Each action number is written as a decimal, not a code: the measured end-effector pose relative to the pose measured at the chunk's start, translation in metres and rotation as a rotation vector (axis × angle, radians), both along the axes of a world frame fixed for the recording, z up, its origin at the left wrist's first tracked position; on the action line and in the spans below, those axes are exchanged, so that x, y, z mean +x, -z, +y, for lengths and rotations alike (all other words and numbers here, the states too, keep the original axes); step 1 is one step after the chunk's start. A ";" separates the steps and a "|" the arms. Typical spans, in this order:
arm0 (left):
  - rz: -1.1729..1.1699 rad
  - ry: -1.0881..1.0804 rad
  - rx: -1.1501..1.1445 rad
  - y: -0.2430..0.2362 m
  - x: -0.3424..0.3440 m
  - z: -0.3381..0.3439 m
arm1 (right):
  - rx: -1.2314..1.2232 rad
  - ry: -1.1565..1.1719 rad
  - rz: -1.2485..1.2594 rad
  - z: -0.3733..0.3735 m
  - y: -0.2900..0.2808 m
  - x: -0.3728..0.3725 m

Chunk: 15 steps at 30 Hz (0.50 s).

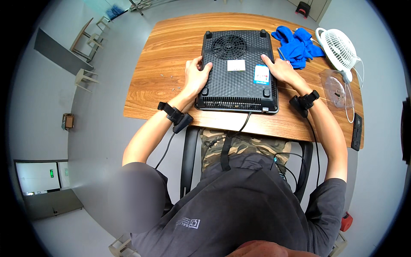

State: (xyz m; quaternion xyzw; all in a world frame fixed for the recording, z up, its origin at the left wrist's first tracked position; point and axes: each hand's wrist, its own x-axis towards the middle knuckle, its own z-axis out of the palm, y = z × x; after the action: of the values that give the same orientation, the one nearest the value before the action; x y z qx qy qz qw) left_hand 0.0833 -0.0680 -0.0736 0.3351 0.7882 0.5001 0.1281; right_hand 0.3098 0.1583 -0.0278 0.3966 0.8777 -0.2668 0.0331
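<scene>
A black induction cooker (239,81) lies upside down on the wooden table in front of me. Its round fan grille, corner feet and two stickers face up. My left hand (197,76) grips the cooker's left side, thumb on the underside and fingers around the edge. On the opposite side my right hand (283,70) holds it likewise, with its thumb on top and its fingers mostly hidden. A black power cord (246,123) runs from the near edge down toward my lap. Several small screws (174,89) lie left of my left hand.
A crumpled blue cloth (296,47) lies at the table's far right, beside a white fan (338,48) with a cord. Nearer are a clear plastic piece (336,89) and a long black strip (356,132) at the right edge. Stools (85,80) stand off to the left.
</scene>
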 end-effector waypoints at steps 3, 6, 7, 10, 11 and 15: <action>0.019 -0.020 0.015 -0.012 0.006 0.005 | 0.004 -0.045 -0.009 0.000 -0.005 0.001; 0.038 0.009 -0.081 -0.025 0.009 0.007 | -0.033 -0.075 0.006 0.000 -0.010 0.003; 0.048 0.006 -0.116 -0.028 0.008 0.007 | -0.034 -0.088 0.012 -0.001 -0.012 0.003; -0.079 0.012 -0.170 -0.030 0.004 0.010 | -0.026 -0.131 0.043 -0.001 -0.012 0.002; -0.165 0.037 -0.142 -0.028 0.002 0.009 | -0.022 -0.145 0.055 0.000 -0.011 0.002; -0.372 0.085 -0.084 -0.035 0.007 0.009 | -0.066 -0.154 -0.010 0.004 -0.014 -0.001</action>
State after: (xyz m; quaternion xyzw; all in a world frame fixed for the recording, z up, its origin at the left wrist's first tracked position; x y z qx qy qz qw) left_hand 0.0906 -0.0586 -0.0383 0.2642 0.7562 0.5142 0.3067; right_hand 0.3090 0.1625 -0.0142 0.3279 0.8962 -0.2903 0.0710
